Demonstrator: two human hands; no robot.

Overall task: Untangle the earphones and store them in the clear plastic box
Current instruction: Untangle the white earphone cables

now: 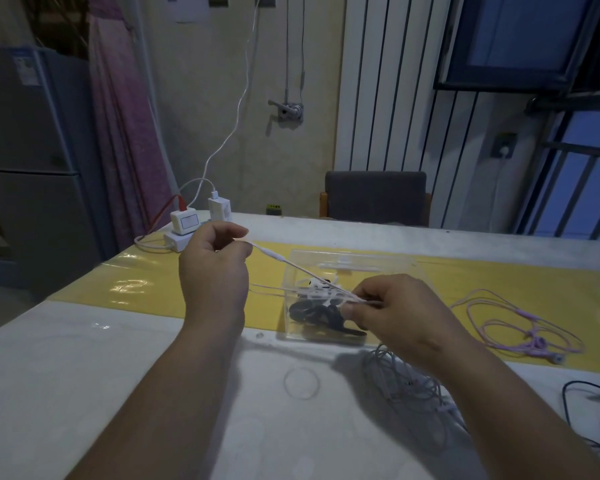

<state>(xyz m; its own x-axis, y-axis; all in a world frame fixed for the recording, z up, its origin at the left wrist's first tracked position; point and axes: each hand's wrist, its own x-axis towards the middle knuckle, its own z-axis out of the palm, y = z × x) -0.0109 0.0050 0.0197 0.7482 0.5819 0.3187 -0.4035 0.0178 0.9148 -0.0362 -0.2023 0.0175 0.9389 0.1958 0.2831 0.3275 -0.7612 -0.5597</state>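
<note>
Head-worn camera (wide-angle, single view) looks forward and down, close over the table.

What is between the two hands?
A white earphone cable runs from the left hand to the right hand, crossing above the clear box, head view.

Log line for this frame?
left hand: pinches white cord | right hand: pinches it | clear box: black earphones inside

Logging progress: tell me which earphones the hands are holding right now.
The white earphones, stretched between the left hand and right hand over the clear box. The pink earphones and the black earphones at the table's right edge lie untouched.
</note>
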